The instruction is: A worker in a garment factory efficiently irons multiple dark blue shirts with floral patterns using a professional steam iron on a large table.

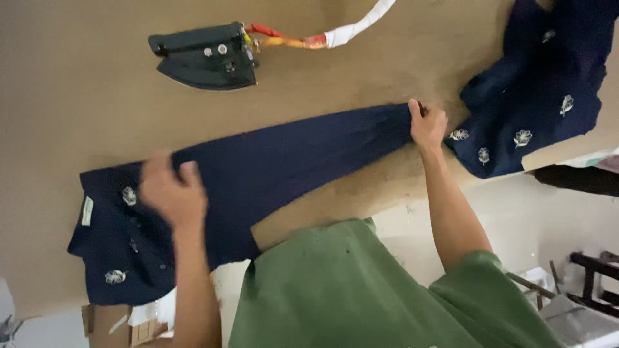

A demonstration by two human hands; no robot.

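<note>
A dark navy garment (pixel 277 161) with small white embroidered flowers lies stretched across the tan ironing surface (pixel 77 96). Its long sleeve runs up to the right. My left hand (pixel 173 193) rests on the garment near its body part; it is blurred, with the fingers spread loosely over the cloth. My right hand (pixel 427 124) pinches the far end of the sleeve and holds it taut. A black iron (pixel 205 58) sits flat on the surface beyond the garment, apart from both hands.
The iron's cord (pixel 335 33), red and white, runs off the top edge. A second navy embroidered cloth (pixel 541 96) lies bunched at the upper right, partly over the surface's edge. My green shirt (pixel 348 290) fills the bottom. A dark chair frame (pixel 593 283) stands at the lower right.
</note>
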